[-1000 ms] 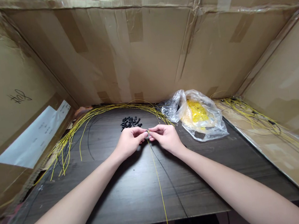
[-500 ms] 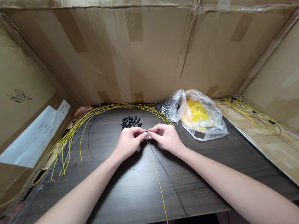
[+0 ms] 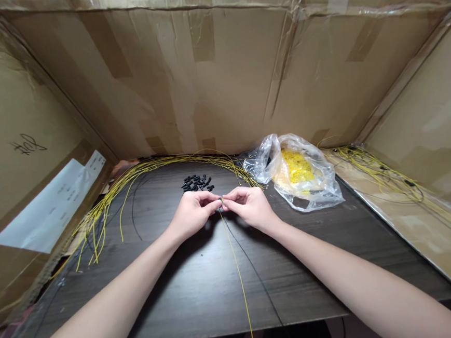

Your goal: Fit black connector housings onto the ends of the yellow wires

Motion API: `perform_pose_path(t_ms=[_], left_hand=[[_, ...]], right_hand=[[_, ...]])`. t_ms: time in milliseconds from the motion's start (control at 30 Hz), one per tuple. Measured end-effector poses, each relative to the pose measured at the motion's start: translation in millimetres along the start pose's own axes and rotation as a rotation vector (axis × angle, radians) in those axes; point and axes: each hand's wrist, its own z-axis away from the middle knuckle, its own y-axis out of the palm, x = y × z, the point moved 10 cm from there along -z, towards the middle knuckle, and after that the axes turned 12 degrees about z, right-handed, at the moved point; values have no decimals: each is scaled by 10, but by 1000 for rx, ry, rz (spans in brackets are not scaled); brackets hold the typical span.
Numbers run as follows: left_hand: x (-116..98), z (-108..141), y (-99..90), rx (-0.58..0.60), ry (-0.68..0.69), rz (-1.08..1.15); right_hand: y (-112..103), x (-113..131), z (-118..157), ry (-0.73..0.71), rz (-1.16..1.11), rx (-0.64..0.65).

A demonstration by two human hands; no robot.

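My left hand (image 3: 197,207) is closed in a pinch at the middle of the table, its thumb and forefinger on a small black connector (image 3: 221,202) mostly hidden by the fingertips. Directly opposite, my right hand (image 3: 247,203) pinches at the same spot, fingertips touching or nearly so; a tiny yellowish bit shows there, too small to name. From this pinch a yellow wire (image 3: 238,269) runs down over the table's front edge. A black strand beside it, wire or shadow, slants down to the right. Just beyond my left hand lies a pile of black connectors (image 3: 197,182).
Long yellow wires (image 3: 132,171) lie in a bundle along the back and left. A clear plastic bag (image 3: 324,192) with small yellow pieces stands at the back right. More coiled wires (image 3: 382,175) lie on cardboard at the right. Cardboard walls (image 3: 234,85) enclose the dark table (image 3: 204,295).
Both hands stay almost in place. The fingertips have shifted slightly, with the right ones a little closer to the left, and the small connector shows less between them.
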Motion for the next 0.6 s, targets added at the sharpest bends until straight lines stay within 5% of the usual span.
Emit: perform_pose_path(t_ms=[600], left_hand=[[50, 1, -3, -21, -67, 132]], right_hand=[[2, -1, -21, 8, -41, 50]])
